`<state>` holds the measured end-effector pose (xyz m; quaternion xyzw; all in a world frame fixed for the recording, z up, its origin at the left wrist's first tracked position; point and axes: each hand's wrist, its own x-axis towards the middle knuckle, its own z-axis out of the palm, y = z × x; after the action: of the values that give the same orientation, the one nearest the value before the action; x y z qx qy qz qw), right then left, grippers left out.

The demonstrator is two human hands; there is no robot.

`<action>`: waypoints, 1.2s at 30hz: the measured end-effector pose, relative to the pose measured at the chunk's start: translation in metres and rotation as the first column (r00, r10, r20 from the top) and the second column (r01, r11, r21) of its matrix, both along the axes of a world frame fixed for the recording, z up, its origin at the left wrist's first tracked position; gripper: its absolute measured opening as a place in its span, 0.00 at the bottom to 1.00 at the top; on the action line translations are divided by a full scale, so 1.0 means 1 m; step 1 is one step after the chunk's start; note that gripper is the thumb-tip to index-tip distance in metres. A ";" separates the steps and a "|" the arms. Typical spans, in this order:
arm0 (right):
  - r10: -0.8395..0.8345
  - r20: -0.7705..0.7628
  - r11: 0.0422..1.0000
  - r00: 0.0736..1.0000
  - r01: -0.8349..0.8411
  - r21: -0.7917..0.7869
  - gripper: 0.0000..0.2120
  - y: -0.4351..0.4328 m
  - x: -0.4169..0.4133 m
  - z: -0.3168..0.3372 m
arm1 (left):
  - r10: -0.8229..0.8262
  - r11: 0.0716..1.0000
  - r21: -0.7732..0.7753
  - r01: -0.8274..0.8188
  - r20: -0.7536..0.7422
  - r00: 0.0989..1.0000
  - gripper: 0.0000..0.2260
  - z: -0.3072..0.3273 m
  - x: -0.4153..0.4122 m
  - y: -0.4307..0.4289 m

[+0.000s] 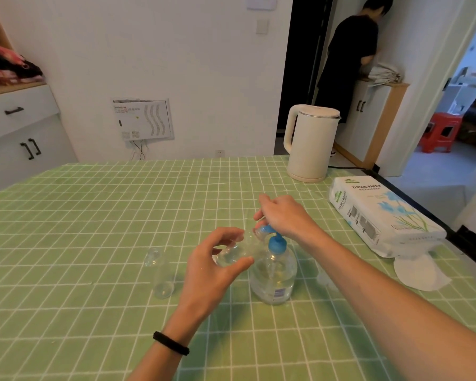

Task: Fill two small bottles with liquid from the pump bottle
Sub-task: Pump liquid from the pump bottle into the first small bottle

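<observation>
A clear pump bottle [273,276] with a blue pump head [276,242] stands on the green checked table [94,215]. My right hand [283,215] rests on top of the pump head, fingers spread. My left hand [215,265] holds a small clear bottle [235,250] tilted on its side, its mouth right at the blue spout. A second small clear bottle [161,273] stands upright and uncapped to the left, apart from both hands. It looks nearly empty, with a little liquid at the bottom.
A white kettle [309,141] stands at the far right of the table. A tissue paper pack [379,215] and a loose tissue [418,272] lie at the right edge. A small clear cap [323,277] sits by my right forearm. A person stands in the doorway behind.
</observation>
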<state>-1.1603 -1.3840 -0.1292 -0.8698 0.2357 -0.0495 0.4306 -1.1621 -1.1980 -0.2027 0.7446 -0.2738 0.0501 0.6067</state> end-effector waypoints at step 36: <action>-0.091 0.067 0.996 0.994 0.090 0.013 0.18 0.003 -0.005 -0.009 | 0.007 1.000 0.025 -0.007 -0.012 1.000 0.20 -0.003 -0.001 0.001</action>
<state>-1.1655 -1.3812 -0.1384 -0.8538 0.2605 -0.0973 0.4402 -1.1633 -1.1974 -0.2055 0.7534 -0.2681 0.0441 0.5988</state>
